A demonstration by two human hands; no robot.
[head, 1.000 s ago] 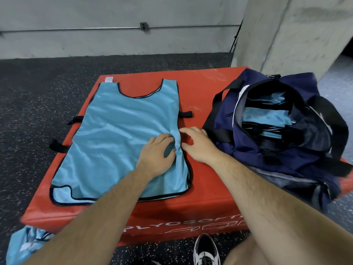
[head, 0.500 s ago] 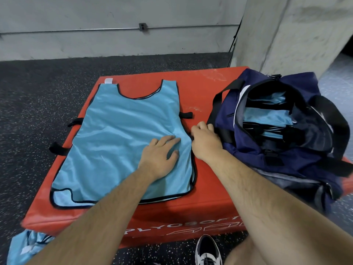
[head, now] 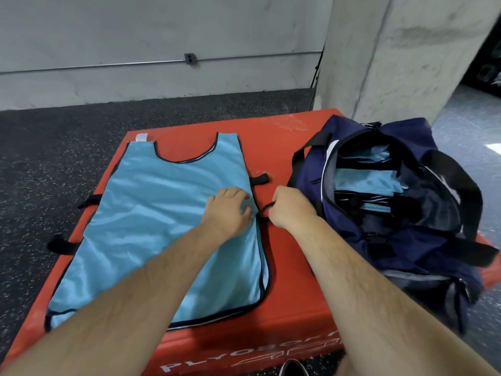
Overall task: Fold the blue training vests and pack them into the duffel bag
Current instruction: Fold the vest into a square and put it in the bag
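Bare hairy forearms [head: 151, 283], shoe tip [head: 294, 369] btm

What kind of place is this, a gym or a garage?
Most likely a gym or training hall: a red plyo box sits on speckled rubber flooring beside concrete walls, and a duffel bag holds blue training vests.

The vest [head: 151, 226] is thin blue cloth with a soft sheen, the box [head: 292, 267] a smooth red covering with faint gloss, the bag [head: 406, 240] matt navy fabric, the floor [head: 54, 147] rough and speckled, the wall [head: 135, 36] bare matt concrete
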